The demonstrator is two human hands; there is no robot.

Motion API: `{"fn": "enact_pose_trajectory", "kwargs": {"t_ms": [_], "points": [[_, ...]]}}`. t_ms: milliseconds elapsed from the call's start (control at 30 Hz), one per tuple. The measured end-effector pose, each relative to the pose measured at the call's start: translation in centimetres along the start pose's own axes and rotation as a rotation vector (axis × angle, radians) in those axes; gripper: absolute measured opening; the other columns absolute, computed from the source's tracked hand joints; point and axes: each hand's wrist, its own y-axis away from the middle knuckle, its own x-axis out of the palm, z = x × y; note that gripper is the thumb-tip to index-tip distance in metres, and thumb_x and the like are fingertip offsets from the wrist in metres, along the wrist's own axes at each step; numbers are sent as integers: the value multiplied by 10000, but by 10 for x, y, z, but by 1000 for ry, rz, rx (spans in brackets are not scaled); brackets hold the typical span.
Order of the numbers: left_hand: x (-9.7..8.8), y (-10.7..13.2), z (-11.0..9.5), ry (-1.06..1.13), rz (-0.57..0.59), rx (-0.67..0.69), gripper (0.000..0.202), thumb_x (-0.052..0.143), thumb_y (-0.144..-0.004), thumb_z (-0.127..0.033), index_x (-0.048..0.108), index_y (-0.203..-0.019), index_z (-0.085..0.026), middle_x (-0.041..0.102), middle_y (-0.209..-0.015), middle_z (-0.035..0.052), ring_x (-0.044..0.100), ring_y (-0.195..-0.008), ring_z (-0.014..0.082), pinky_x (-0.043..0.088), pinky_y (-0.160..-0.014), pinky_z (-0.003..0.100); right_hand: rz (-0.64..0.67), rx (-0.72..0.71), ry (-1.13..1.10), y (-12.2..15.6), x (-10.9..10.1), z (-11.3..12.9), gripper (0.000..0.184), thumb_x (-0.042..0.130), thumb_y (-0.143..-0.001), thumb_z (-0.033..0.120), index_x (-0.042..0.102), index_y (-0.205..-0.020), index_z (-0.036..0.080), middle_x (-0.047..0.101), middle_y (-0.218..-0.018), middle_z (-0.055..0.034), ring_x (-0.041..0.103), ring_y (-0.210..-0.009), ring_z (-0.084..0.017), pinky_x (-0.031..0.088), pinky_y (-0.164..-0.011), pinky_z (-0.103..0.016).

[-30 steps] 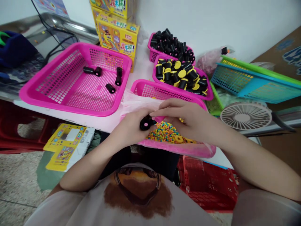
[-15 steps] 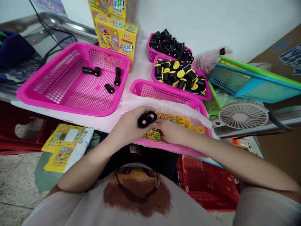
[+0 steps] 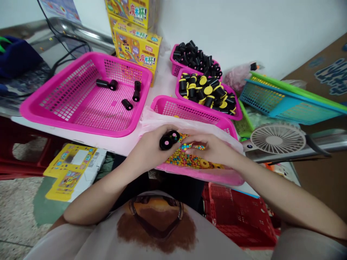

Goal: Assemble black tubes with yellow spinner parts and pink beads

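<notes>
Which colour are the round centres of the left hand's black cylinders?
The round centres are pink, best seen in the head view.

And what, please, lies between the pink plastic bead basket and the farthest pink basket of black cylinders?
Between them, in the head view, sits a pink plastic basket of yellow-capped black cylinders.

**Baskets left, front and back**

At left, a side basket (image 3: 76,127) with a few loose cups (image 3: 127,104) in it, boxes (image 3: 137,45) just behind. In front, a bead basket (image 3: 162,104) with beads (image 3: 187,160) inside, under the right hand (image 3: 217,148). Two cups (image 3: 166,142) in the left hand (image 3: 153,146). Farther back, two more baskets (image 3: 238,117) full of cups. At right, a fan (image 3: 276,140).
</notes>
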Motion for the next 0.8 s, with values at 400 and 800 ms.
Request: {"fn": "enact_pose_trajectory", "kwargs": {"t_ms": [400, 800], "points": [[1, -6, -2, -62, 42, -26, 354, 698, -878, -171, 701, -1232, -181, 793, -1217, 58, 740, -1142, 254, 575, -992, 367, -136, -602, 503, -24, -1, 44, 459, 465, -940, -9, 756, -1201, 231, 676, -1118, -86, 677, -1026, -180, 610, -880, -338], [1, -4, 2, -57, 56, -21, 277, 714, -877, -217, 698, -1151, -181, 788, -1131, 39, 740, -1032, 213, 564, -987, 357, -14, -470, 708, 7, -29, 41, 478, 479, -918, 12, 765, -1203, 267, 715, -1117, -58, 715, -938, -172, 590, -790, -294]]}}
